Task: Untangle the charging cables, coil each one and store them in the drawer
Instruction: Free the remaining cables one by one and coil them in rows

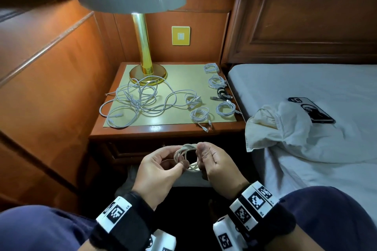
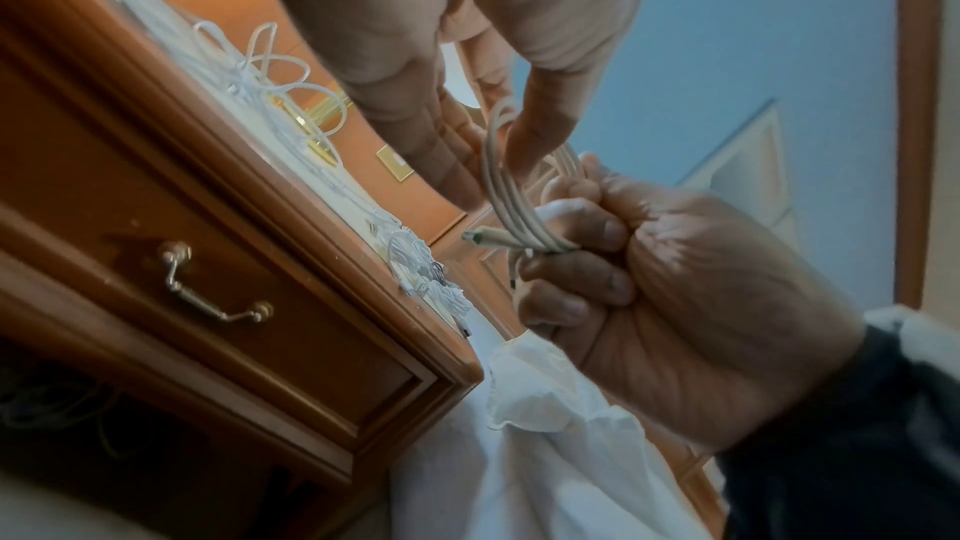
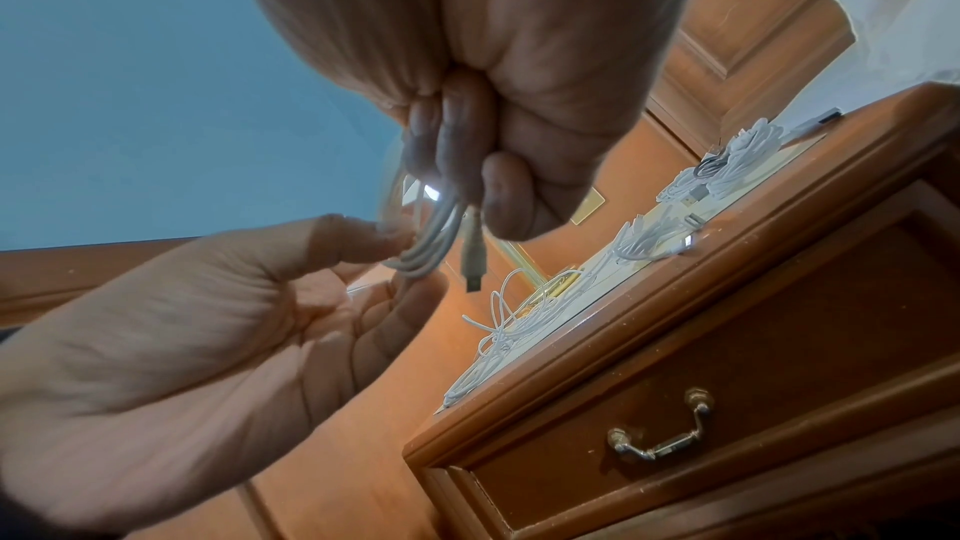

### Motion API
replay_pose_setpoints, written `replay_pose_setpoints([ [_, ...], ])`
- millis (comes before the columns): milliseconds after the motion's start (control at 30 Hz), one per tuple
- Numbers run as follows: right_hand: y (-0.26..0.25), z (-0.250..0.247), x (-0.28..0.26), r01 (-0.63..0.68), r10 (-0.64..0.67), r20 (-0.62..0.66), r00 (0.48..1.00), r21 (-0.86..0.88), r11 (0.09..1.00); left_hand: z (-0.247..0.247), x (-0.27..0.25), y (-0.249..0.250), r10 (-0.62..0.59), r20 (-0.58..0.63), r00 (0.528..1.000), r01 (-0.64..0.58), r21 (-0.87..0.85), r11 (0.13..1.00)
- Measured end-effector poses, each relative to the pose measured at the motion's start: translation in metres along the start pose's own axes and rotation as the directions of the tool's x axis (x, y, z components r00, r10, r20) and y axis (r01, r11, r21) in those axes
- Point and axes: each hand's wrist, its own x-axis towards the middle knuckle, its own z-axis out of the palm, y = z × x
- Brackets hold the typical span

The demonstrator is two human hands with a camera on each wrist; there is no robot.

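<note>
I hold a coiled white cable (image 1: 186,156) in both hands in front of the nightstand. My left hand (image 1: 177,160) pinches the coil's left side between thumb and fingers. Fingers curled, my right hand (image 1: 201,156) grips its right side. In the right wrist view a USB plug (image 3: 472,261) hangs from the coil (image 3: 431,245). A tangle of white cables (image 1: 138,98) lies on the nightstand mat. Several coiled cables (image 1: 224,108), one of them black (image 1: 222,92), sit at the mat's right. The drawer (image 2: 249,323) is shut, its metal handle (image 3: 660,432) hanging down.
A gold lamp (image 1: 142,51) with a white shade stands at the back of the nightstand (image 1: 163,129). To the right is a bed (image 1: 306,79) with a crumpled white cloth (image 1: 285,128) and a phone (image 1: 312,110). Wood panelling runs along the left.
</note>
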Motion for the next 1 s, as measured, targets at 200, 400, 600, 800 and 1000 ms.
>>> replay_pose_setpoints([
  [200,0.0,0.004,0.0,0.008,-0.008,0.025,1.0,-0.004,1.0,0.0,0.001,0.0,-0.049,-0.048,0.998,0.046,-0.05,0.998],
  [400,0.004,0.002,0.001,0.008,-0.008,-0.003,1.0,-0.019,1.0,-0.004,0.005,-0.009,-0.082,-0.058,0.995,0.085,0.048,0.995],
  [600,0.006,0.001,0.001,-0.001,0.001,0.01,1.0,-0.004,1.0,-0.001,0.004,-0.007,-0.085,-0.049,0.995,0.086,0.02,0.996],
  [800,0.008,0.004,0.002,-0.02,0.019,0.035,0.999,0.012,1.0,0.0,0.002,-0.009,-0.043,-0.074,0.996,0.05,0.086,0.995],
  [1000,0.011,0.011,0.002,-0.051,0.05,0.063,0.997,0.011,0.999,-0.001,0.004,-0.018,-0.053,-0.126,0.991,0.074,0.166,0.983],
])
